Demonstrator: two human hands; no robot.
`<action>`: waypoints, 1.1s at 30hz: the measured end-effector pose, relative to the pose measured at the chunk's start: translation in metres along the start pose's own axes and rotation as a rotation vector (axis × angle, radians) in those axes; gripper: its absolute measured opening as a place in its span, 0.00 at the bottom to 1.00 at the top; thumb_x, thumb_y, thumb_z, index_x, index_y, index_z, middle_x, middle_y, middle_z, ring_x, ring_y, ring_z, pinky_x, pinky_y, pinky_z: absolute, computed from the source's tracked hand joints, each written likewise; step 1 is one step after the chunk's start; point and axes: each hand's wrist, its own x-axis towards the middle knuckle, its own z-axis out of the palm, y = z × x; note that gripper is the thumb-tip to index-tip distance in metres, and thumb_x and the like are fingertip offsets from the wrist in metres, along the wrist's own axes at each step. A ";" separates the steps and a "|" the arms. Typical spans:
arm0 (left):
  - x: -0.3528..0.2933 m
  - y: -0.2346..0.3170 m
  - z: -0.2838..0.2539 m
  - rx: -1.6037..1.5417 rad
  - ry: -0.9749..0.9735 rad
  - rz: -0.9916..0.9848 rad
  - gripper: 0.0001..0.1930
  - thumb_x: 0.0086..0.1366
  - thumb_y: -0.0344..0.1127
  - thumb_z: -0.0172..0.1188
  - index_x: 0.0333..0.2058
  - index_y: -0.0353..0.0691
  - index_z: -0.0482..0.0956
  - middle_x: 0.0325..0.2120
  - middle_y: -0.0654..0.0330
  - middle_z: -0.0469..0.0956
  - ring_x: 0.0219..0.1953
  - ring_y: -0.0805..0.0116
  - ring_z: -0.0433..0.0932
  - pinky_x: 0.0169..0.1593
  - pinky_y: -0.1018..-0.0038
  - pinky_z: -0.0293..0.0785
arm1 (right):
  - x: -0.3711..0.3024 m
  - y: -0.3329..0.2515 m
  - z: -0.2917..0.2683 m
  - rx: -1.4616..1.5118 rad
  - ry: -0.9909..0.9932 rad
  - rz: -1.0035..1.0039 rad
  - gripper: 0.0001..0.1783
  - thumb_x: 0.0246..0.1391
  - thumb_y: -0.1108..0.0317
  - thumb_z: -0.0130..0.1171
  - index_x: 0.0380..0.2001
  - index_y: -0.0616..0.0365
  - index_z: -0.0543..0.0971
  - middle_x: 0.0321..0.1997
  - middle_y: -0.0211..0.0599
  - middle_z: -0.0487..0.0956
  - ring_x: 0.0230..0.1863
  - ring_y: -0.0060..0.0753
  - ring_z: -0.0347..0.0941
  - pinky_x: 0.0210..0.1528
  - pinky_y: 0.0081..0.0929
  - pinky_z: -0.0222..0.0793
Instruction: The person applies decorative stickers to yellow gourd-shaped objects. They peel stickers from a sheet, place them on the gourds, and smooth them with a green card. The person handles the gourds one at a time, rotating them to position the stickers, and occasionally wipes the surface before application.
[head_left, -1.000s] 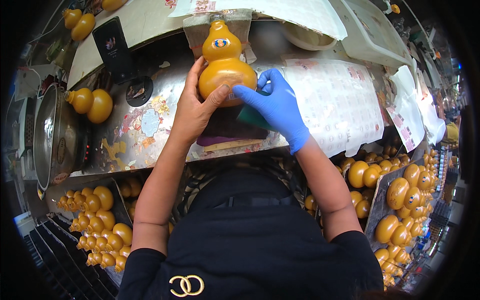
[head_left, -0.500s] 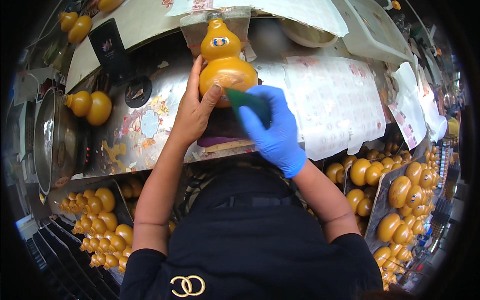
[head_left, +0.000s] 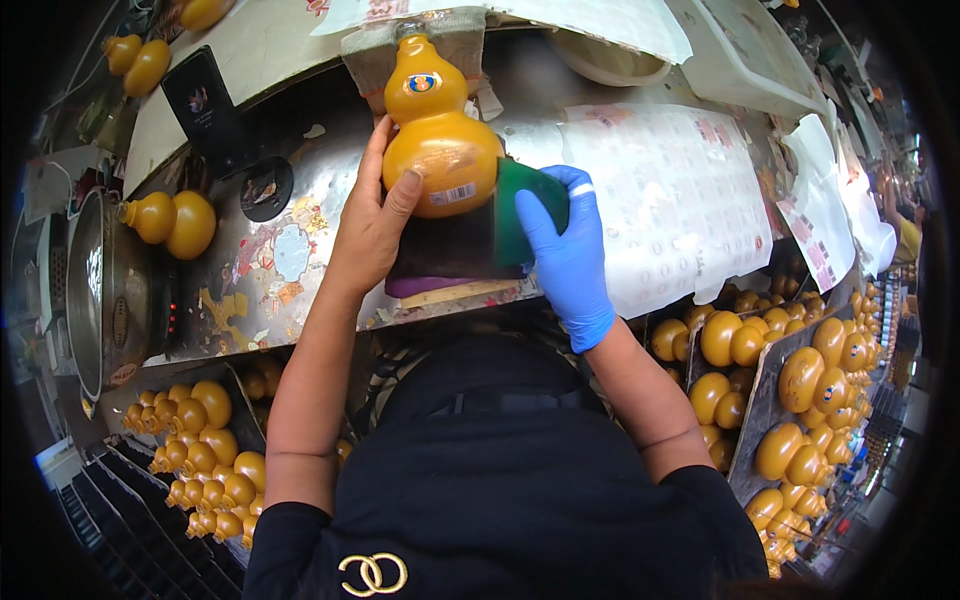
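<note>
A yellow gourd-shaped bottle (head_left: 440,150) lies over the workbench, its neck pointing away from me. My bare left hand (head_left: 372,222) grips its wide lower bulb from the left, thumb on top. One oval label sits on the upper bulb and a small white barcode label (head_left: 453,195) near its base. My right hand (head_left: 570,255), in a blue glove, pinches a flat green scraper (head_left: 525,210) between thumb and fingers. The scraper's edge is right beside the lower bulb; I cannot tell whether it touches. A grey cloth (head_left: 365,65) lies under the neck.
Printed label sheets (head_left: 665,205) cover the bench on the right. To the left are a metal pan (head_left: 100,290), another gourd bottle (head_left: 178,222) and a phone (head_left: 205,110) on a stand. Racks hold many gourd bottles (head_left: 800,380) below on both sides. A white bin (head_left: 750,60) stands at back right.
The scraper has come off the front of the lower bulb and swung to its right side, now more upright. The barcode label has come into view. The left hand keeps its hold.
</note>
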 end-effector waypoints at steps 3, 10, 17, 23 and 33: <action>0.004 0.010 0.001 -0.180 0.017 -0.050 0.40 0.63 0.48 0.58 0.64 0.33 0.49 0.60 0.47 0.60 0.62 0.59 0.61 0.64 0.69 0.54 | 0.009 0.003 -0.010 0.421 -0.013 0.302 0.15 0.56 0.66 0.55 0.43 0.62 0.68 0.37 0.41 0.75 0.38 0.27 0.72 0.40 0.23 0.71; 0.010 0.024 0.008 -0.224 0.077 -0.134 0.40 0.59 0.41 0.64 0.62 0.33 0.52 0.58 0.48 0.62 0.61 0.61 0.61 0.63 0.69 0.57 | 0.051 -0.018 -0.018 0.004 -0.403 0.320 0.34 0.51 0.42 0.60 0.45 0.65 0.73 0.35 0.41 0.77 0.33 0.29 0.74 0.37 0.24 0.71; 0.013 0.022 0.013 -0.177 0.072 -0.115 0.39 0.61 0.44 0.62 0.63 0.33 0.51 0.59 0.47 0.60 0.62 0.60 0.60 0.64 0.68 0.55 | 0.075 -0.025 0.000 -0.132 -0.590 0.204 0.48 0.45 0.35 0.60 0.53 0.71 0.70 0.47 0.53 0.77 0.48 0.40 0.76 0.50 0.31 0.70; 0.016 0.022 0.010 -0.256 0.100 -0.170 0.39 0.61 0.44 0.61 0.63 0.33 0.51 0.58 0.48 0.61 0.61 0.60 0.61 0.63 0.68 0.56 | 0.088 -0.019 -0.003 -0.017 -0.693 0.322 0.47 0.48 0.31 0.54 0.49 0.71 0.73 0.44 0.49 0.78 0.44 0.36 0.75 0.49 0.27 0.68; 0.016 0.025 0.015 -0.171 0.098 -0.133 0.38 0.62 0.45 0.59 0.63 0.32 0.52 0.58 0.48 0.62 0.60 0.63 0.62 0.63 0.69 0.57 | 0.085 -0.020 -0.001 -0.080 -0.687 0.290 0.46 0.49 0.32 0.54 0.50 0.69 0.73 0.45 0.49 0.77 0.46 0.37 0.74 0.51 0.29 0.68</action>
